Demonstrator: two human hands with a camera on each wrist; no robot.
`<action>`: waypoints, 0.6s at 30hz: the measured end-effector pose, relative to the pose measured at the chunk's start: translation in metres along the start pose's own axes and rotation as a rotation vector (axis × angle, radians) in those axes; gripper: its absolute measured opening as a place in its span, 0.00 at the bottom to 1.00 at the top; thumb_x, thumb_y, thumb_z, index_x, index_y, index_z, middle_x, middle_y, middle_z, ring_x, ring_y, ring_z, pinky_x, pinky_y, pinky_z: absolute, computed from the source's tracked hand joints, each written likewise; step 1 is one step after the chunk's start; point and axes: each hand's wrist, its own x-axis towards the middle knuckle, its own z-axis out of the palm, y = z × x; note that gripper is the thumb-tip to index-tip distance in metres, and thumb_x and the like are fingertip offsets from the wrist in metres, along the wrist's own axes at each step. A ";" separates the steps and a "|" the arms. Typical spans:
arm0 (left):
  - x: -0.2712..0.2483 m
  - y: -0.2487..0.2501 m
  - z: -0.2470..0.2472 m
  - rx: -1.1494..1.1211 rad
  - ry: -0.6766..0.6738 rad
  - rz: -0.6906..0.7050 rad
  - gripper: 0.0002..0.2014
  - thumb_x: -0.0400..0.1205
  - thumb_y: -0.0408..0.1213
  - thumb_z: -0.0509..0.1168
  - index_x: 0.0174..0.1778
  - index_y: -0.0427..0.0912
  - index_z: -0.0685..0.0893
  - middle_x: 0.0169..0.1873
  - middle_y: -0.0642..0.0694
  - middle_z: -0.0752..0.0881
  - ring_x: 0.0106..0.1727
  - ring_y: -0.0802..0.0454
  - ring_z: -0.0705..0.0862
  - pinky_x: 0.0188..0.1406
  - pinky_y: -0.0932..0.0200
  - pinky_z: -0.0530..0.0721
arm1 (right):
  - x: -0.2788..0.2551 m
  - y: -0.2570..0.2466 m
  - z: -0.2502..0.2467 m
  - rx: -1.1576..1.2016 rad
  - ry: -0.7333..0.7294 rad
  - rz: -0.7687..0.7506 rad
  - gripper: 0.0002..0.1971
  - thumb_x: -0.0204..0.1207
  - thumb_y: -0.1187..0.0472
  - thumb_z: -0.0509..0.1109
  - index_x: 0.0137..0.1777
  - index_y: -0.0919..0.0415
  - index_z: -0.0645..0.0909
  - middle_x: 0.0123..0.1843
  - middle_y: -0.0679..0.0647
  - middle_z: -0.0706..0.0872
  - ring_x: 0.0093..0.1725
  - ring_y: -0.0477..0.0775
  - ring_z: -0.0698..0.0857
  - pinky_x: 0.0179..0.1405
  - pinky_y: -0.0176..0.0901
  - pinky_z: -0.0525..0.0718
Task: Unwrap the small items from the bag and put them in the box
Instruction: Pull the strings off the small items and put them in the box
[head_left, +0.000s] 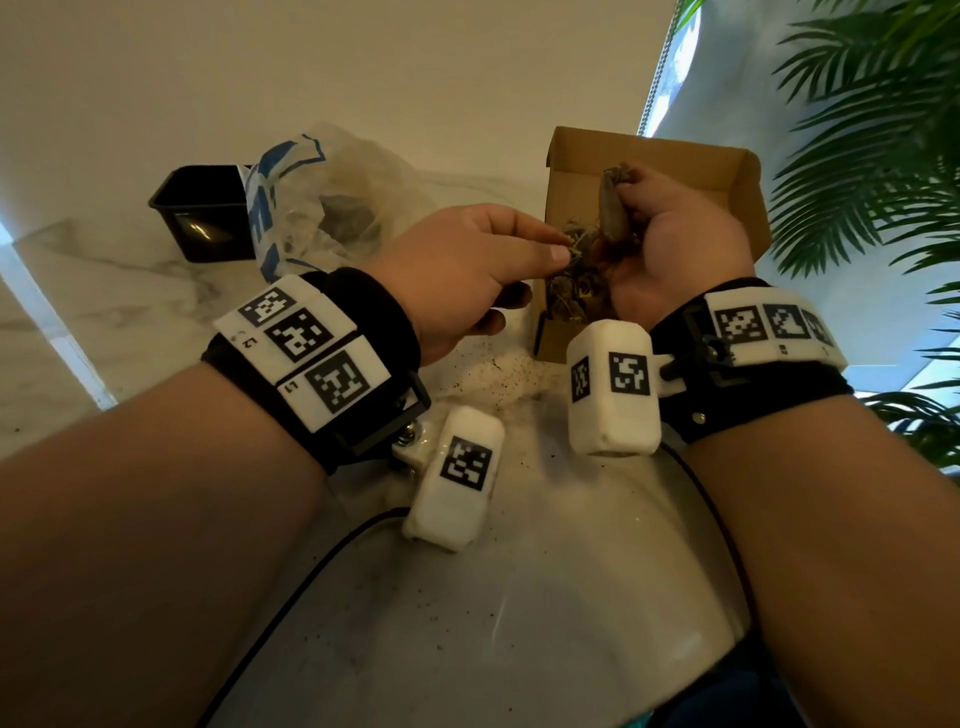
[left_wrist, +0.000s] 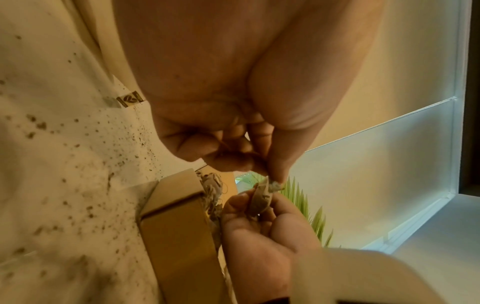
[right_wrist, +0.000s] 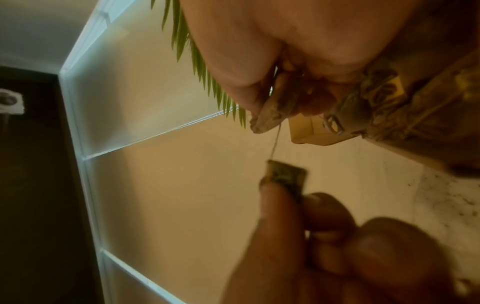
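My right hand (head_left: 631, 200) grips a brownish tea bag (head_left: 609, 213) upright above the open cardboard box (head_left: 665, 158). My left hand (head_left: 563, 245) pinches the tea bag's small paper tag (right_wrist: 285, 176) between thumb and forefinger. A thin string (right_wrist: 276, 142) runs from the tag to the tea bag (right_wrist: 274, 108). Several unwrapped tea bags (head_left: 569, 293) with tags lie inside the box. The clear plastic bag (head_left: 322, 192) with blue print lies slumped at the back left, with dark items inside. In the left wrist view the box (left_wrist: 176, 226) stands just below both hands.
A black square container (head_left: 202, 213) stands behind the plastic bag at the left. Dark crumbs (head_left: 493, 374) are scattered on the marble table (head_left: 104, 312) in front of the box. Palm fronds (head_left: 872, 156) hang at the right, near a window. Cables trail from both wrist cameras.
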 end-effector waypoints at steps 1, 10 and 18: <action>0.000 0.001 0.000 -0.035 0.013 0.010 0.03 0.82 0.35 0.73 0.46 0.48 0.89 0.37 0.52 0.89 0.34 0.55 0.81 0.30 0.60 0.76 | 0.001 0.003 -0.002 -0.048 -0.033 -0.041 0.12 0.85 0.65 0.64 0.60 0.53 0.86 0.44 0.56 0.87 0.43 0.58 0.89 0.37 0.48 0.91; 0.003 0.002 -0.005 -0.120 0.217 0.035 0.02 0.83 0.38 0.72 0.46 0.48 0.86 0.38 0.51 0.88 0.33 0.55 0.79 0.27 0.62 0.72 | -0.014 0.017 0.004 -0.164 -0.340 -0.181 0.07 0.80 0.71 0.70 0.52 0.63 0.87 0.43 0.56 0.93 0.40 0.53 0.91 0.36 0.44 0.88; 0.004 0.002 -0.007 -0.119 0.240 0.014 0.03 0.82 0.42 0.74 0.50 0.50 0.90 0.43 0.54 0.91 0.38 0.55 0.82 0.30 0.60 0.77 | -0.019 0.003 -0.008 -0.312 -0.268 -0.274 0.10 0.77 0.74 0.72 0.51 0.59 0.87 0.49 0.55 0.93 0.46 0.55 0.94 0.43 0.50 0.92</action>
